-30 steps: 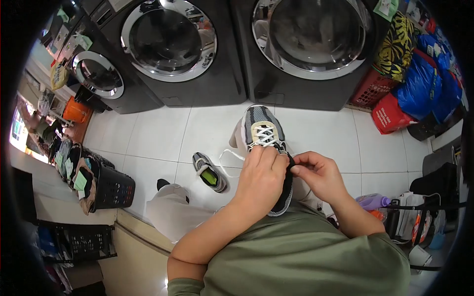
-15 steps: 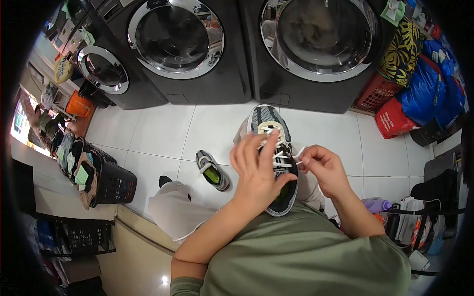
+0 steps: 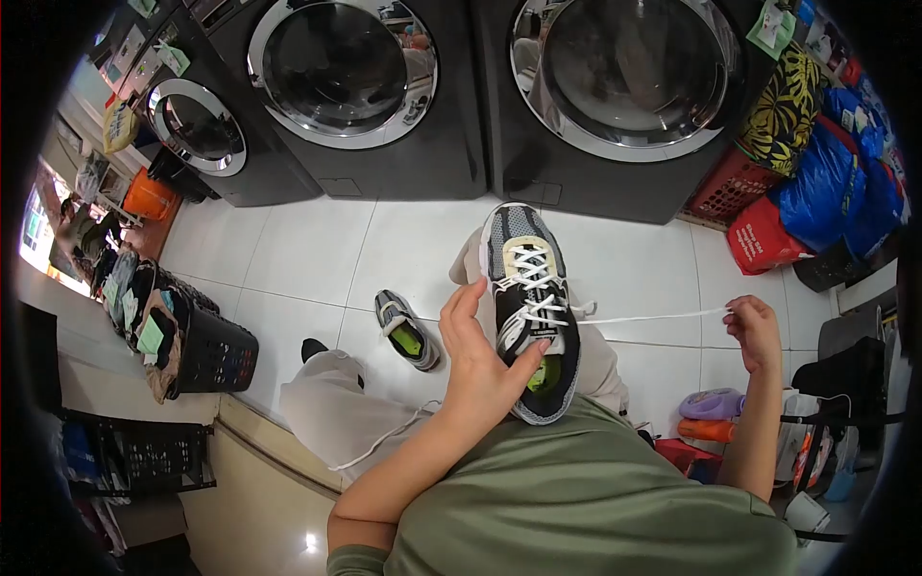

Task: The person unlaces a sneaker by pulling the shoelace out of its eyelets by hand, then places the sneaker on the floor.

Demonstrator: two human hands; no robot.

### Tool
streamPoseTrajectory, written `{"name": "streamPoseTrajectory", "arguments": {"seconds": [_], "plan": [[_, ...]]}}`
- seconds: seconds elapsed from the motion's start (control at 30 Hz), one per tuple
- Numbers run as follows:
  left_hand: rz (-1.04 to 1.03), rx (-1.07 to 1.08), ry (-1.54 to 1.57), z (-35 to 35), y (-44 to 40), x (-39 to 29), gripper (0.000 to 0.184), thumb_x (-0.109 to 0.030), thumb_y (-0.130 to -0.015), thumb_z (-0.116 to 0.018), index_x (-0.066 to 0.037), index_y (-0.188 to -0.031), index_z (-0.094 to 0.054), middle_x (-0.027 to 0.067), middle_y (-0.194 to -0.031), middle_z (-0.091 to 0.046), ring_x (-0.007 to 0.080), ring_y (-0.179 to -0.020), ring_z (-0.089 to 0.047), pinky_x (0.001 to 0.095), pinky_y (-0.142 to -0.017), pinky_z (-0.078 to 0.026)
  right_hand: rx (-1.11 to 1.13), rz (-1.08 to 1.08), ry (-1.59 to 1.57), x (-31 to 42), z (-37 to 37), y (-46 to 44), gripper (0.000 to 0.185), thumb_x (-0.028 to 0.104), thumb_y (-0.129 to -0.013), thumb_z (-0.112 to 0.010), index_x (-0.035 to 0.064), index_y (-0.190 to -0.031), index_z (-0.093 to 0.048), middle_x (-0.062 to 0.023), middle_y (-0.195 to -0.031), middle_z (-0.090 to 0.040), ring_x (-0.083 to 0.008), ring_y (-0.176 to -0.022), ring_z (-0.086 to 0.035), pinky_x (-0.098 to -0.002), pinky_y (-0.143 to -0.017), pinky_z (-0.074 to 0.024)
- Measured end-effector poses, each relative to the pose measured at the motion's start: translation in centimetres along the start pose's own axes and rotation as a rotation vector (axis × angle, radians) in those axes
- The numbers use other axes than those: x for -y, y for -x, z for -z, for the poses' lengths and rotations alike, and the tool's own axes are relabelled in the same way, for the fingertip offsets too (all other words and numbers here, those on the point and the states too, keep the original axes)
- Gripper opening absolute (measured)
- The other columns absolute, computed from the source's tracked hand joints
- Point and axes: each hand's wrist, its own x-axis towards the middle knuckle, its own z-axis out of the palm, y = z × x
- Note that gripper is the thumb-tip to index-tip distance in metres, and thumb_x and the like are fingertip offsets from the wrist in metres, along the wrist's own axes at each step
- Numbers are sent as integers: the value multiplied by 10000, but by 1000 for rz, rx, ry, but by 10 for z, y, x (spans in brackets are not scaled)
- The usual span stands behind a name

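A grey and black sneaker (image 3: 523, 240) rests on my raised leg, toe pointing away, with white laces (image 3: 531, 274) crossed over its tongue. My left hand (image 3: 480, 355) is at the shoe's left side, fingers spread, its thumb touching the tongue near the opening. Out to the right, my right hand (image 3: 755, 331) pinches the end of a white lace (image 3: 663, 317), which is stretched almost level from the shoe's right side. The matching sneaker (image 3: 405, 331) stands on the floor to the left, its green insole showing.
Dark front-loading machines (image 3: 403, 173) line the far side of the tiled floor (image 3: 298, 235). A black laundry basket (image 3: 221, 355) full of clothes stands at the left. On the right are a red bag (image 3: 759, 235), blue bags (image 3: 816, 192) and a purple bottle (image 3: 711, 404).
My right hand has moved out to the right, drawing the lace straight. My left hand has come off the laces to the shoe's left side, with its fingers spread.
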Motion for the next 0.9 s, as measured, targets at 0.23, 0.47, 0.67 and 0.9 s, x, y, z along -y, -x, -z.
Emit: {"name": "streamPoseTrajectory", "arguments": {"seconds": [0.23, 0.47, 0.67, 0.9], "plan": [[-75, 41, 67, 15, -17, -14, 268, -21, -843, -776, -8, -1093, -680, 129, -1123, -594, 264, -1079, -592, 346, -925, -478, 84, 586, 840, 12, -90, 34, 256, 76, -881, -762, -24, -1102, -681, -173, -1010, -688, -292, -826, -690, -373, -746, -568], [-242, 153, -245, 28, -33, -31, 207, -25, -802, -790, -50, -995, -721, 101, -1049, -611, 300, -1001, -581, 383, -862, -478, 435, 869, 293, 50, -205, 96, 126, 11, -913, -708, -6, -1037, -721, -119, -983, -691, -253, -849, -691, -338, -746, -562], [-58, 380, -76, 38, -60, -26, 68, -63, -856, -766, -21, -902, -740, 101, -1019, -595, 276, -964, -570, 365, -844, -477, 526, 830, 295, 48, -217, 82, 106, 47, -919, -718, -10, -1004, -691, -126, -980, -667, -242, -884, -678, -343, -796, -549], [278, 446, 245, 37, -78, -8, 75, -50, -938, -700, 12, -908, -732, 75, -997, -625, 168, -905, -618, 289, -775, -507, 631, 455, 179, 42, -212, 80, 65, 22, -939, -671, -11, -984, -639, -79, -1078, -653, -138, -1013, -616, -294, -899, -506]]}}
